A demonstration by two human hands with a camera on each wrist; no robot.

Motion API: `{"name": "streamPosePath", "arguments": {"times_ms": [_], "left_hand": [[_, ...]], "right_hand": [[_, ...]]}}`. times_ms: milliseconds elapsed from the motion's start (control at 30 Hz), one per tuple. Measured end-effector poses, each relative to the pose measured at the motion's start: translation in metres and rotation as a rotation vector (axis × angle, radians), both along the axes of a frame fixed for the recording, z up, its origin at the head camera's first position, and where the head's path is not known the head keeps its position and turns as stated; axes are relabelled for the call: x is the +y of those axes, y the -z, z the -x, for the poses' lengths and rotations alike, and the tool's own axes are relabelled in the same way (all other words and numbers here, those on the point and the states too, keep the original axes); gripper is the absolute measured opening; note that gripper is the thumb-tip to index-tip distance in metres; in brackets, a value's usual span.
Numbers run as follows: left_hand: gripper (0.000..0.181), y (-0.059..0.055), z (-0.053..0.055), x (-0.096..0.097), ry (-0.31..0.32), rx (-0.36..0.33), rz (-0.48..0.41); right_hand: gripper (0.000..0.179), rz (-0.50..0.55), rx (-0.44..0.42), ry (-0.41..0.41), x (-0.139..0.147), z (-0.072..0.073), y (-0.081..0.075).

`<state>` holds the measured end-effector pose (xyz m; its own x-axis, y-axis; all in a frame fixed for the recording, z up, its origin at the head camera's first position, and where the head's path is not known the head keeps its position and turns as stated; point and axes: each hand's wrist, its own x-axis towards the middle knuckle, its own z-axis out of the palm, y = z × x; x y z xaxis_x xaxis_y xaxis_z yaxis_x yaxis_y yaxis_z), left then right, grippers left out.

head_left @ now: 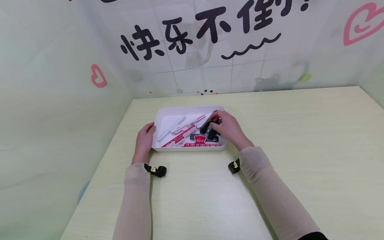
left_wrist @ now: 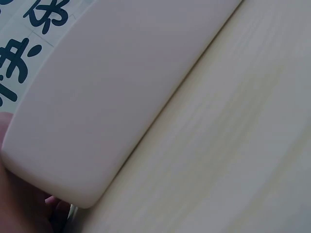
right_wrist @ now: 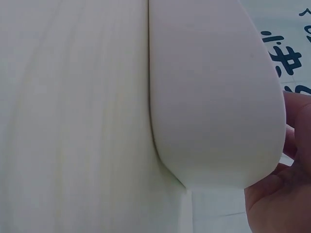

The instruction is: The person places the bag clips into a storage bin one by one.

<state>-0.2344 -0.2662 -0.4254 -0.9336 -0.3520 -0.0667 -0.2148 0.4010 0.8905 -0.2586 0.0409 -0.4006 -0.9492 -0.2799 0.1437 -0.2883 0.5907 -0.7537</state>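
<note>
A shallow white tray (head_left: 172,111) sits on the table, holding several thin items. My left hand (head_left: 145,138) grips its left side, thumb over the rim. In the left wrist view, part of that hand (left_wrist: 19,204) shows at the corner of the tray's outer wall (left_wrist: 97,97). Over the tray's right end, my right hand (head_left: 227,128) pinches a black elongated piece (head_left: 205,126) with thumb and fingers. More black pieces (head_left: 212,134) lie under that hand, partly hidden. In the right wrist view, the right hand (right_wrist: 286,179) appears beyond the tray wall (right_wrist: 218,97).
White strips with red printing (head_left: 180,137) and a red label (head_left: 200,139) lie in the tray's front half. Clear slim pieces (head_left: 171,128) are at its left. The pale wooden table (head_left: 192,200) meets a printed cloth backdrop (head_left: 192,76) at its far edge.
</note>
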Motion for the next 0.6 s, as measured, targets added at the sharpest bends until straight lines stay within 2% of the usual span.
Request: {"name": "streamPosePath", "arguments": {"times_ms": [167, 433, 600], "left_hand": [[0.044, -0.0006, 0.0007, 0.0002, -0.001, -0.026, 0.001], [0.044, -0.0009, 0.0005, -0.0011, -0.014, -0.012, 0.008], [0.045, -0.0014, 0.0005, 0.0001, 0.0, -0.028, -0.005]], "right_hand": [[0.028, -0.062, -0.028, -0.026, 0.0004, 0.0013, -0.0003], [0.034, -0.097, -0.052, -0.049, -0.0008, 0.0032, -0.0042], [0.034, -0.145, -0.061, -0.045, -0.0004, 0.0025, -0.0056]]}}
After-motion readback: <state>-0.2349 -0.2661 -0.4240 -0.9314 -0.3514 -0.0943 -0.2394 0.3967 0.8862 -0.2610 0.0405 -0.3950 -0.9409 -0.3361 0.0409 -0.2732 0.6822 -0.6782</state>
